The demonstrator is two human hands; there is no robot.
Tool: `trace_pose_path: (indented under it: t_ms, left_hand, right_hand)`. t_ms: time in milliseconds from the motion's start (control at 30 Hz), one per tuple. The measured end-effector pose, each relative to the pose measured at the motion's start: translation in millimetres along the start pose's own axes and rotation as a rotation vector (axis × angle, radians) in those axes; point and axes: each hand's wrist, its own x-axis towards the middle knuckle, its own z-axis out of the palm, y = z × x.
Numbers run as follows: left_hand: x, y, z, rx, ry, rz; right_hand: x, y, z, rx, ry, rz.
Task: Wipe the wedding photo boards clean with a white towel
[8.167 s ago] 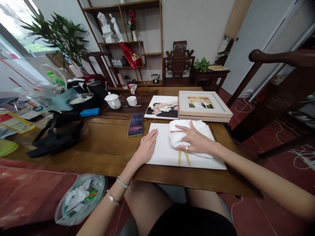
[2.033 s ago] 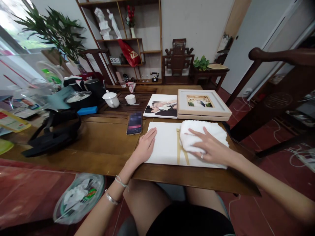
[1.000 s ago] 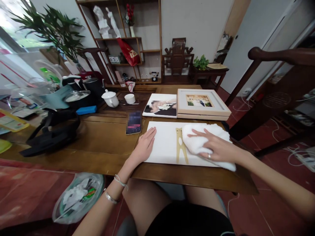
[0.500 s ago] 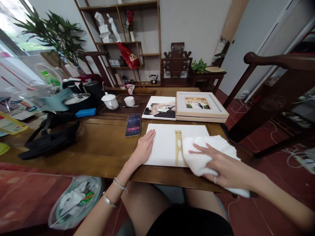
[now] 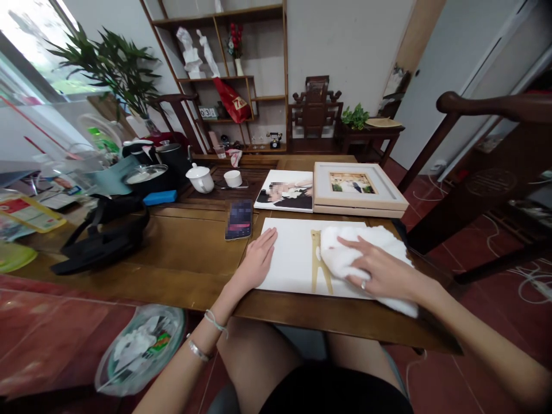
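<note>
A white flat panel (image 5: 291,256) lies near the table's front edge, with a tan two-legged shape (image 5: 315,259) down its middle. My left hand (image 5: 260,257) rests on the panel's left edge, fingers stretched out and holding nothing. On the right half, my right hand (image 5: 374,269) presses a bunched white towel (image 5: 340,244) onto the surface, its fingers over the cloth. The towel hides much of the panel's right side and the upper right of the tan shape. Part of the towel hangs toward the front edge.
Behind the panel lie a photo print (image 5: 287,192) and a framed picture (image 5: 361,198) on another frame. A phone (image 5: 238,220) is left of the panel. Farther left are a white teapot (image 5: 200,179), a blue block (image 5: 160,198) and a black strap (image 5: 103,233). A bin (image 5: 140,348) stands below.
My right hand and the towel have moved away from the front edge, up the panel. More of the tan shape's right leg now shows. My left hand stays on the panel.
</note>
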Motion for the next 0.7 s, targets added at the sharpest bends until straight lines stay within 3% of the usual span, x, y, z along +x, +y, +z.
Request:
trace_pose_path:
  t_ms: [100,200,300,433,500,600,700]
  left_hand:
    - [0,-1,0.8,0.001,0.002,0.006]
    - [0,-1,0.8,-0.003,0.001,0.013]
    - [0,0,-0.6,-0.002,-0.008,0.006]
    - [0,2,-2.6,0.002,-0.025,-0.013]
    - [0,2,-2.5,-0.002,-0.019,-0.017]
    - [0,1,-1.1,-0.005,-0.005,-0.013]
    - [0,0,0.4,0.001,-0.007,-0.006]
  right_hand:
    - [-30,-30,-1,0.052,-0.042,0.000]
    - [-41,-39,-3,0.080,-0.070,0.042]
    - [-18,-19,-3,0.081,-0.041,0.077]
    - [32,19,5,0.089,0.100,0.127]
    - [47,23,10,0.079,0.153,0.140]
    - [40,5,17,0.040,0.143,0.091]
    - [12,-28,20,0.029,0.051,-0.032]
